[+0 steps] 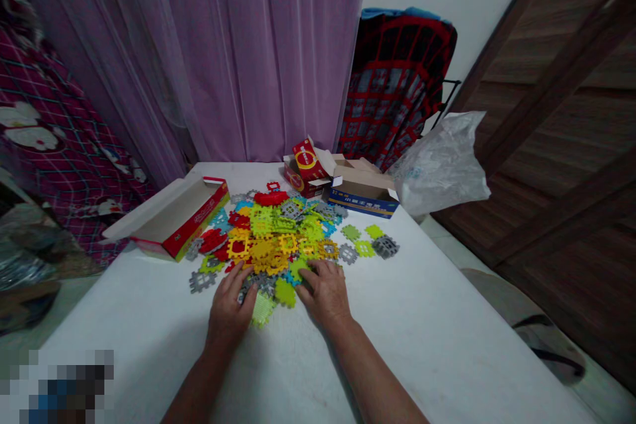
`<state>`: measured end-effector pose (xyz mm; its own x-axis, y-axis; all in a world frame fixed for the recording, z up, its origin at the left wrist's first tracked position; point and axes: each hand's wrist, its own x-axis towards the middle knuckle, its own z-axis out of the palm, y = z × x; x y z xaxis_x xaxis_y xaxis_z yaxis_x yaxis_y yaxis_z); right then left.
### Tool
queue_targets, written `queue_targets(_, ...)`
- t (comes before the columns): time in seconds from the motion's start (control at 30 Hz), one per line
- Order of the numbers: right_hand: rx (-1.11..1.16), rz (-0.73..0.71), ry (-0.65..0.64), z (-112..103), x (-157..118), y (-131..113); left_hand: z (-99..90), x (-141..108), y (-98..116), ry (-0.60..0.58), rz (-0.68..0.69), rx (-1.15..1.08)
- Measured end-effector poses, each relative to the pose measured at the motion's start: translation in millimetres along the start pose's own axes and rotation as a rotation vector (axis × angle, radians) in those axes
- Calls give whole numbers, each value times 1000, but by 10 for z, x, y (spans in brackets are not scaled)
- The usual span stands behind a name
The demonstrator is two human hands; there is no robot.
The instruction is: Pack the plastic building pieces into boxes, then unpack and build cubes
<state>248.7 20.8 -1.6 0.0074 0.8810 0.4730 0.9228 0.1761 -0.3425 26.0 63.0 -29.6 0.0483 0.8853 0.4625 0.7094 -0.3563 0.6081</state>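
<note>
The left hand (229, 301) is loosely spread, thumb apart from the fingers, at the near edge of the pile of plastic pieces (263, 248). The right hand (326, 293) lies palm down with bent fingers beside a green piece (299, 269); I cannot tell whether either hand grips anything. Between them, a pale green piece (263, 308) sits by the left thumb. The pile fills the middle of the tabletop (427, 318), with a gray piece (202, 281) at its left fringe and a small gray stack (385, 246) to the right. White surface runs from the forearms toward the near edge, and a broad strip lies along the right edge. On the left, an open red box (196, 225) stands close to the edge, its flap reaching outward. Farther back, a blue box (362, 202) stands near the right edge beside a smaller red box (304, 175), before the purple curtain (258, 53)
</note>
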Motion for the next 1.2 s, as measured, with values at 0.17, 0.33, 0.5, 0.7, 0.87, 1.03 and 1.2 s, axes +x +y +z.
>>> queue_targets(0.17, 30, 11, -19, 5, -32, 25, -27, 21, -5, -14, 21, -2)
queue_targets(0.33, 38, 7, 15, 53, -39, 35, -20, 29, -32, -19, 10, 5)
queue_targets(0.5, 66, -4, 24, 18, -35, 21, -13, 25, -51, -32, 17, -4)
queue_targets(0.7, 154, 0, 138, -30, -23, 64, -36, 24, -59, -58, -5, 1)
queue_targets(0.87, 338, 339, 284, -170, -10, 402, -32, 29, -61, -49, 10, 1)
queue_targets(1.03, 382, 639, 299, -359, -186, 916, -10, 35, -67, -34, 24, 0)
queue_targets(1.2, 145, 687, 255, -512, -380, 1159, -13, 43, -84, -38, 22, 8)
